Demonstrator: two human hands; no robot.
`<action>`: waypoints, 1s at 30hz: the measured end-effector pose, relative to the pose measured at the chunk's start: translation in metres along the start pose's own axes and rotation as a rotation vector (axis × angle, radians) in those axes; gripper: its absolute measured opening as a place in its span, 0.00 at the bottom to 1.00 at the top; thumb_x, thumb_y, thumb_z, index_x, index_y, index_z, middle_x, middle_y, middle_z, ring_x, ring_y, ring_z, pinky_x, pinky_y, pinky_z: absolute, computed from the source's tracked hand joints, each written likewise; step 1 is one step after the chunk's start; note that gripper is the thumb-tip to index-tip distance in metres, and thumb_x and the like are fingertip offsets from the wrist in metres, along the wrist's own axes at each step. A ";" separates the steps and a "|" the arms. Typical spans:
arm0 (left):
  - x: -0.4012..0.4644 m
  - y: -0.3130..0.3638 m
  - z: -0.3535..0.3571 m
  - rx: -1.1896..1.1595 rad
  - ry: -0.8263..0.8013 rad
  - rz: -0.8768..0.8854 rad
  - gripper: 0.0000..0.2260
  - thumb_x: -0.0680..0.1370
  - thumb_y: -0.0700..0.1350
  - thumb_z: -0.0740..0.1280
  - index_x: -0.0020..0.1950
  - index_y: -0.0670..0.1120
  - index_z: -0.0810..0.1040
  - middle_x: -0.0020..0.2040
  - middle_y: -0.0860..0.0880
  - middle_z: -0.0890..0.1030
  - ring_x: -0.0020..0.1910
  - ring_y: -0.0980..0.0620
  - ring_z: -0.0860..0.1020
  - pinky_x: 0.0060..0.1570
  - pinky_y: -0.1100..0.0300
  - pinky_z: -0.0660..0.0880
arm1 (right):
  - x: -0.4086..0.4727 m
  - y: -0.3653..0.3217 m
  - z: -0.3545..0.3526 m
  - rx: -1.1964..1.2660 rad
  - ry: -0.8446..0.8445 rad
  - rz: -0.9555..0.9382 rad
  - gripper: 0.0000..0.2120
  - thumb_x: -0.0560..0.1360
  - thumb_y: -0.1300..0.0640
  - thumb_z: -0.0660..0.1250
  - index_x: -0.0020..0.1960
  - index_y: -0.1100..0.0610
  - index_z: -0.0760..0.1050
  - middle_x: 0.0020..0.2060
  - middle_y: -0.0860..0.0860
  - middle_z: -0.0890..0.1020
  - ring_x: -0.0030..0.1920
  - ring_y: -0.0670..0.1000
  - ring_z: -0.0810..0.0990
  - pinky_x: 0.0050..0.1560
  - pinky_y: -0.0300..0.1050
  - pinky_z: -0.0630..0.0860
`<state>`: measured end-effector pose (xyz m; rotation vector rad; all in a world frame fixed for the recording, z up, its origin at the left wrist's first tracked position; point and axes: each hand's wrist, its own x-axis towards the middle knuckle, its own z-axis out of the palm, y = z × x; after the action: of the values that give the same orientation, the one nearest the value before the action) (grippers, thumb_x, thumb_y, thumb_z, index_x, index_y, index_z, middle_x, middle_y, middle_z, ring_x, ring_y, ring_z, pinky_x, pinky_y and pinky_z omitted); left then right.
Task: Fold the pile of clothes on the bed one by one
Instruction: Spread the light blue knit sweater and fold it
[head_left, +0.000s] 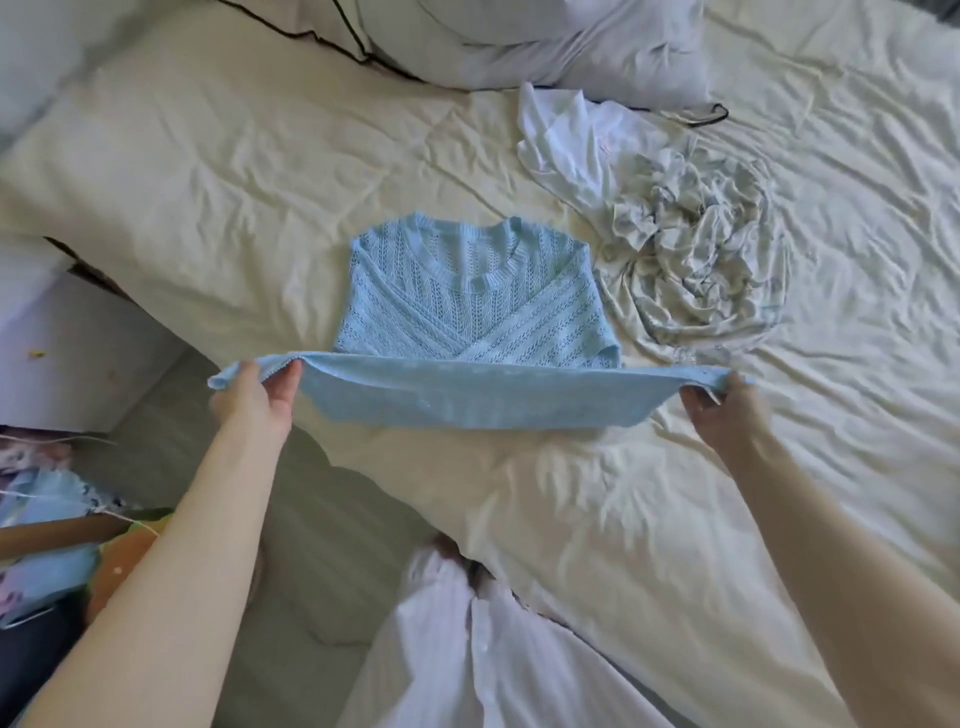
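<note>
A light blue knit sweater (467, 306) lies on the cream bed sheet (260, 171), neckline away from me and both sleeves crossed over its front. Its bottom hem is lifted off the bed and stretched wide between my hands. My left hand (257, 397) pinches the hem's left corner, thumb on top. My right hand (727, 410) grips the right corner. To the right of the sweater lies a crumpled pile: a pale patterned garment (696, 260) and a white garment (576, 140) behind it.
White pillows (571, 47) lie at the head of the bed, with a black cord (332, 39) running past them. The bed's edge runs diagonally at left, with grey floor (322, 519) below. Colourful items (52, 545) sit on the floor at far left.
</note>
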<state>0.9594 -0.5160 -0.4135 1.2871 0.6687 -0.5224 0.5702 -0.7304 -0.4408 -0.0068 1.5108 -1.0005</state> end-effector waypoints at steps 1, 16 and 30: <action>0.011 0.002 0.015 -0.014 -0.005 -0.009 0.07 0.79 0.34 0.62 0.42 0.41 0.68 0.43 0.42 0.74 0.44 0.45 0.77 0.39 0.55 0.80 | 0.007 -0.003 0.015 0.015 0.004 -0.024 0.05 0.81 0.57 0.59 0.54 0.58 0.69 0.54 0.53 0.78 0.60 0.51 0.77 0.45 0.47 0.79; 0.143 0.004 0.219 -0.075 -0.074 -0.051 0.02 0.78 0.32 0.62 0.48 0.37 0.69 0.42 0.41 0.74 0.49 0.43 0.78 0.44 0.56 0.80 | 0.128 -0.021 0.232 0.081 0.056 0.006 0.11 0.81 0.64 0.56 0.62 0.65 0.70 0.48 0.57 0.76 0.52 0.55 0.78 0.34 0.45 0.81; 0.192 -0.101 0.212 1.490 -0.821 1.062 0.11 0.74 0.29 0.62 0.50 0.38 0.81 0.50 0.39 0.81 0.51 0.38 0.77 0.54 0.51 0.70 | 0.164 0.089 0.265 -0.925 -0.250 0.207 0.08 0.81 0.59 0.59 0.51 0.64 0.72 0.37 0.57 0.81 0.36 0.54 0.80 0.35 0.45 0.80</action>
<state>1.0587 -0.7418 -0.5892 2.2426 -1.3536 -0.5414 0.7937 -0.9138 -0.5877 -0.5950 1.5769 -0.0686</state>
